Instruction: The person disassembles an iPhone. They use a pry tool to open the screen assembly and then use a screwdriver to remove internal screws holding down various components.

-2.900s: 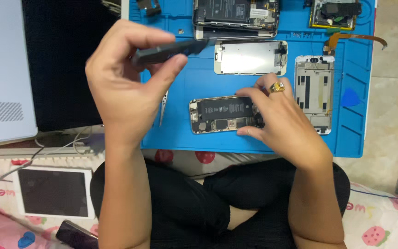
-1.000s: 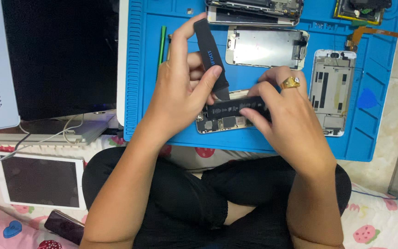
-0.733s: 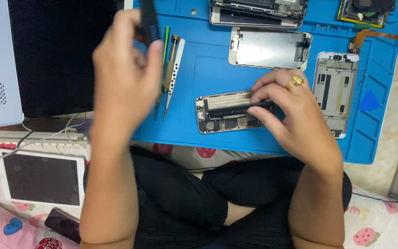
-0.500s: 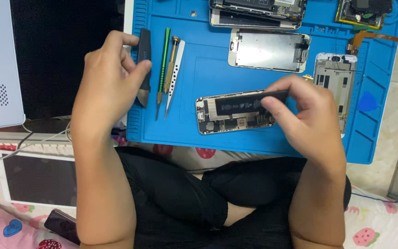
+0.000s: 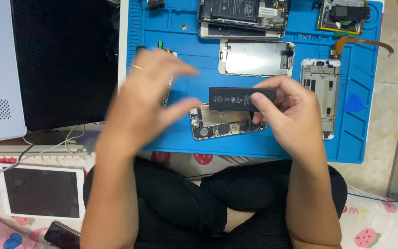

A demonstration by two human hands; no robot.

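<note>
So the battery (image 5: pixel 236 98) is out of the phone shell (image 5: pixel 224 123) and pinched by its right end in the right hand (image 5: pixel 291 113), held flat just above the shell. The left hand (image 5: pixel 146 99) is blurry, empty as far as I can tell, fingers spread wide over the mat's left side beside the tools (image 5: pixel 166 87). Looks like the battery-removal step is basically done, and the next move probably calls for a free spot to put it on the blue mat (image 5: pixel 360 147). That's the tricky part: a screen plate (image 5: pixel 256 57) sits behind, a frame (image 5: pixel 321 99) toward the right edge, another open phone (image 5: pixel 242 16) at the far edge. The near right corner seems free.
</note>
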